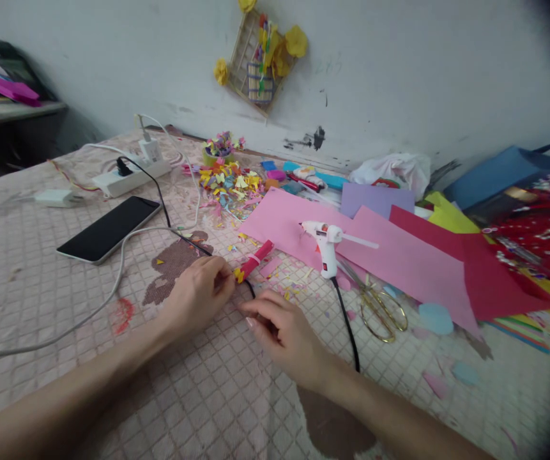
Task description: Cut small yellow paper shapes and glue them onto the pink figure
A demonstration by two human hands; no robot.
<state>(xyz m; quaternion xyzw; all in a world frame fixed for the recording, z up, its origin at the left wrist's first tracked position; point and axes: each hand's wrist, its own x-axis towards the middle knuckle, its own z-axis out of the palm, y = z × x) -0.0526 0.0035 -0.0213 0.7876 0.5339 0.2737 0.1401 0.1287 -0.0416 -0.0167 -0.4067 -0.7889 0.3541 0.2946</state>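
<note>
The red roll (257, 257) is lying between the hands, slanting near-left to far-right, its yellow-trimmed end pointing near-left beside the left hand (204, 289). Both it and the right hand (290, 332) are curling their fingers; any grip is unclear.

We can't make out what, if anything, is pinched in the left hand (200, 287), fingers are curled over it. Same deal with the right hand (289, 335). Glue gun cord (346, 316) ducks behind the right forearm (375, 396), lower right of centre. Top edge chops a yellow flower (246, 5), right edge clips the blue bag (504, 176), and we can't read the faint wall scribble (329, 65), upper right of centre.
</note>
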